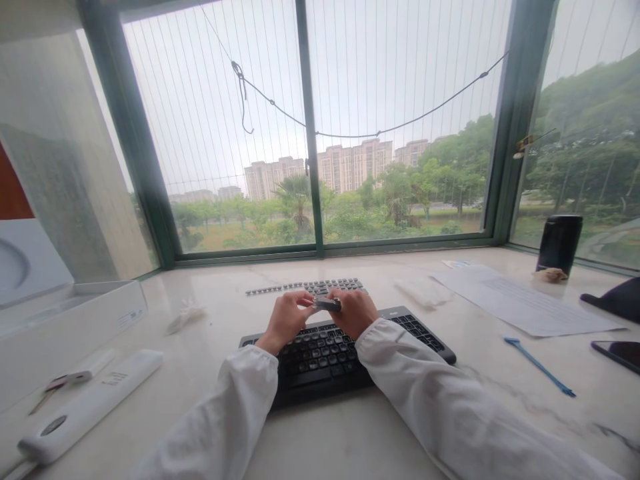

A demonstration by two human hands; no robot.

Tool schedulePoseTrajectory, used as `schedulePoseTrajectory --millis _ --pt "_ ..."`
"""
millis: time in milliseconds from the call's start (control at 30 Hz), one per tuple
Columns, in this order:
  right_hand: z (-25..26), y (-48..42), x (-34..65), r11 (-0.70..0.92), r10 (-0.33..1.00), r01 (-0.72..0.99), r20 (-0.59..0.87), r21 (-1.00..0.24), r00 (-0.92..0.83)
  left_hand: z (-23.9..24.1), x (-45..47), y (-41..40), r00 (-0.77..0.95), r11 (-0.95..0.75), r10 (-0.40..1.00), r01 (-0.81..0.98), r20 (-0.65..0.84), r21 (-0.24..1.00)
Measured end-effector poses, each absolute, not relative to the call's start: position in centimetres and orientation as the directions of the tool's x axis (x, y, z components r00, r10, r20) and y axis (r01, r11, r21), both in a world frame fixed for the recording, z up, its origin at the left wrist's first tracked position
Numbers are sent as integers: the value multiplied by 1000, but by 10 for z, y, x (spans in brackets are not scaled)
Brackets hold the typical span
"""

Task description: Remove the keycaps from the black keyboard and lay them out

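Both my hands are raised just above a black keyboard [350,353] on a pale marble desk [320,433]. My left hand [287,319] and my right hand [356,312] pinch a small dark flat piece [327,304] between their fingertips; it looks like a keycap or cover. Behind the hands lies a sheet of grey keycaps [305,287] in rows. Both arms wear white sleeves.
A white box [65,320] and a long white device [90,407] lie at the left. A crumpled tissue [185,317] is behind them. At the right are papers [520,300], a blue tool [540,365], a phone [617,352] and a black cylinder [559,243]. Windows stand behind.
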State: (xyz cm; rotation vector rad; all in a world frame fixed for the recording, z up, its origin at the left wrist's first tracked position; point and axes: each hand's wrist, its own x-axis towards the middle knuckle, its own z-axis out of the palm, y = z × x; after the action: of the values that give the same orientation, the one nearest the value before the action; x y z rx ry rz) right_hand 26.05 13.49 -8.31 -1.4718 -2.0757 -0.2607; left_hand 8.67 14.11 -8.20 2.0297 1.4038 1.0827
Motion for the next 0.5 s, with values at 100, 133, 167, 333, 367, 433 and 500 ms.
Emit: schedulePoseTrajectory --millis 100,133,167,333,367,433,500 --pt "-85 137 263 420 810 903 485 -87 -330 -82 87 141 160 -377 922 576 352 725" --pt "-84 137 264 439 805 897 467 -58 -364 -82 87 142 162 -379 922 568 351 731" --pt "-84 137 265 451 801 892 456 -32 -389 -82 87 142 167 -382 922 554 351 740" --pt "-80 137 269 436 804 900 443 13 -396 -84 84 148 183 -380 925 510 334 772" --pt "-79 137 269 434 806 901 440 15 -396 -85 84 150 184 -372 928 507 324 778" --pt "-80 138 269 434 806 900 437 22 -400 -87 84 151 188 -356 934 497 303 791" --pt "-81 138 269 434 805 900 437 28 -402 -89 83 152 198 -349 937 480 288 805"
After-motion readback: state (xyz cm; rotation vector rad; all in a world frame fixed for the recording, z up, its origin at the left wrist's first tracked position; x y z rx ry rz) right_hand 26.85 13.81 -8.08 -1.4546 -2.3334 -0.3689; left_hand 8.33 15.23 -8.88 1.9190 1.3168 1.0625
